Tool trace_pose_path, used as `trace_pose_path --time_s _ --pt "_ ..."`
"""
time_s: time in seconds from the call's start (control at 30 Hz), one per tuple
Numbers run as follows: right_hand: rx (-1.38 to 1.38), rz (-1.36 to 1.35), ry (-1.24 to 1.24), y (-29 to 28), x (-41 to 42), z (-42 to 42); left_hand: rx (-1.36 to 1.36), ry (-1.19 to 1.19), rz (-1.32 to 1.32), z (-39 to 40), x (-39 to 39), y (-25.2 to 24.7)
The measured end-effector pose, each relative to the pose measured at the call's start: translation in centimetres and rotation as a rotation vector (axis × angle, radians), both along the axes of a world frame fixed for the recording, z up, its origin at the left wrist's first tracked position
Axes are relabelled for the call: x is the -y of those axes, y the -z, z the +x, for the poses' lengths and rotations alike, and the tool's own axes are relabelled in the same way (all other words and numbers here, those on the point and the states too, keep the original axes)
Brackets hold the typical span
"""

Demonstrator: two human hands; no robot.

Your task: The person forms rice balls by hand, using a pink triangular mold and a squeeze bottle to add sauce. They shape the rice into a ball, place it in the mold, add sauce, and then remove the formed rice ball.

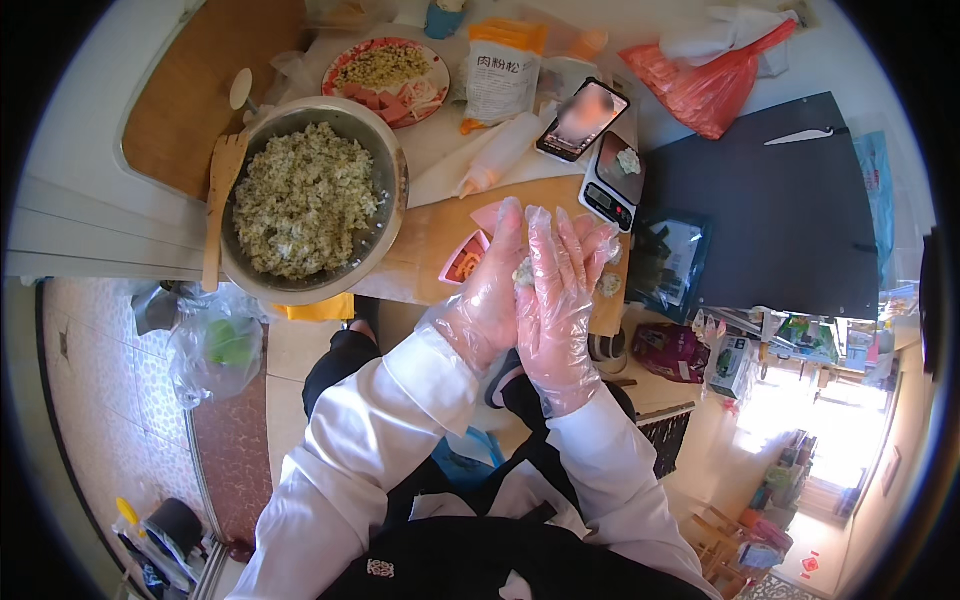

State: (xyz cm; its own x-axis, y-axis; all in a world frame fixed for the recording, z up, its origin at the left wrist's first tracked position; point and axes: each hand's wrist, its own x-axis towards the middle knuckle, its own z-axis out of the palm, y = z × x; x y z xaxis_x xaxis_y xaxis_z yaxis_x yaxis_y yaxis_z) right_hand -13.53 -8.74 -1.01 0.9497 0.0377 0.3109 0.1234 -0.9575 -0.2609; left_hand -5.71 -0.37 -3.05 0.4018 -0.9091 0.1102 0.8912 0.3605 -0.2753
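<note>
Both my hands wear clear plastic gloves. A ball of mixed rice (523, 274) is pressed between the palms of my left hand (486, 296) and my right hand (556, 319); most of it is hidden. Just beyond my right fingers, rice balls (609, 283) sit on the wooden board (420, 262), partly covered by that hand. Beside my left hand is a pink mould (463, 259) with pink and orange pieces in it, and another pink piece (487, 215) lies behind it. To the left stands a steel bowl (396, 157) of rice mixture (304, 199).
A wooden spatula (219, 217) rests against the bowl's left rim. Behind are a plate (441, 75) of corn and pink cubes, a food pouch (504, 75), a squeeze bottle (504, 154) and a phone (583, 120). A digital scale (609, 199) bears a small rice lump (628, 160).
</note>
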Motion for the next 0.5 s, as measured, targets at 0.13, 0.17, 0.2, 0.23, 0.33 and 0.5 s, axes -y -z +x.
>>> trace_pose_path --time_s 0.13,0.17,0.2,0.23,0.33,0.5 --pt "0.013 0.300 -0.052 -2.8 -0.6 0.4 0.097 -0.039 0.094 0.0 -0.1 -0.5" --pt "0.061 0.277 -0.052 -3.2 -0.8 0.6 0.113 -0.049 0.130 0.1 -0.1 -0.7" --pt "0.103 0.250 -0.046 -3.5 -0.8 0.4 0.111 -0.048 0.138 -0.1 0.1 -0.8" --pt "0.144 0.223 -0.039 -3.7 -0.8 0.3 0.098 -0.047 0.140 -0.2 0.3 -0.7" --pt "0.031 0.114 0.032 -3.8 -1.1 0.6 0.052 -0.052 0.114 -0.4 0.2 -0.6" --pt "0.038 0.104 0.054 -2.3 -0.8 0.6 0.010 -0.055 0.098 -1.1 0.9 -0.4"
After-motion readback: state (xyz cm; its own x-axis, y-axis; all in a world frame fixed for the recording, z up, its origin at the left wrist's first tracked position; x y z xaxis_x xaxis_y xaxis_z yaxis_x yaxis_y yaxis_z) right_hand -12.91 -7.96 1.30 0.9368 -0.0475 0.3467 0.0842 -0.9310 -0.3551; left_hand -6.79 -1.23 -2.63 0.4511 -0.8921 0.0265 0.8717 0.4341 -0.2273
